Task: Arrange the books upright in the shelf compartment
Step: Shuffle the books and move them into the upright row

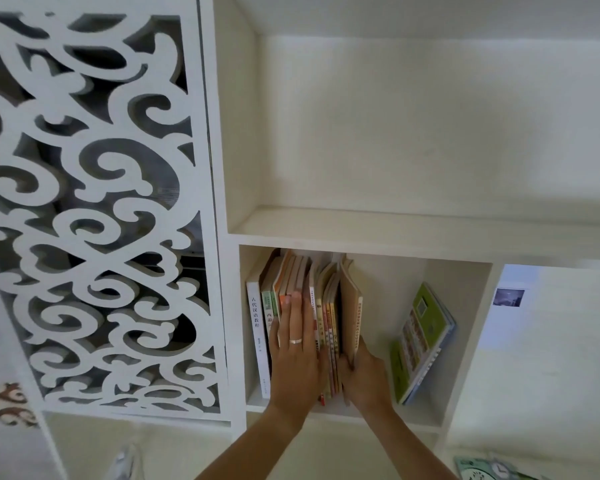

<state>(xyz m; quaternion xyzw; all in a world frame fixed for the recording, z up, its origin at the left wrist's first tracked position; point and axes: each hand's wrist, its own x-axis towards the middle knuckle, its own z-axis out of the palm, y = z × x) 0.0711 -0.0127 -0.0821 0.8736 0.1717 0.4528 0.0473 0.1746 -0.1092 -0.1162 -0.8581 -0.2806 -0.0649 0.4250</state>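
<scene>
Row of books [321,317] upright at left end of shelf compartment [465,306], spines facing out. White book [257,337] at far left against the compartment's left wall; green, orange and yellow spines next; tan book [350,306] at right end of the row.

Left hand [297,351]: fingers straight, flat against the spines in the left part of the row, ring on one finger. Open, pressing.

Right hand [361,372]: at lower end of tan book, thumb in front and fingers behind its cover, gripping it at the row's right edge.

Green book [421,344]: well apart from the row, toward the compartment's right wall, tilted, top leaning right, front cover showing. More thin books seem to lie behind it; count unclear.

Compartment above: white walls and floor visible. Left of the shelf: white cut-out scroll panel [94,209]. Right of the compartment: small picture [508,297] on a white surface.
</scene>
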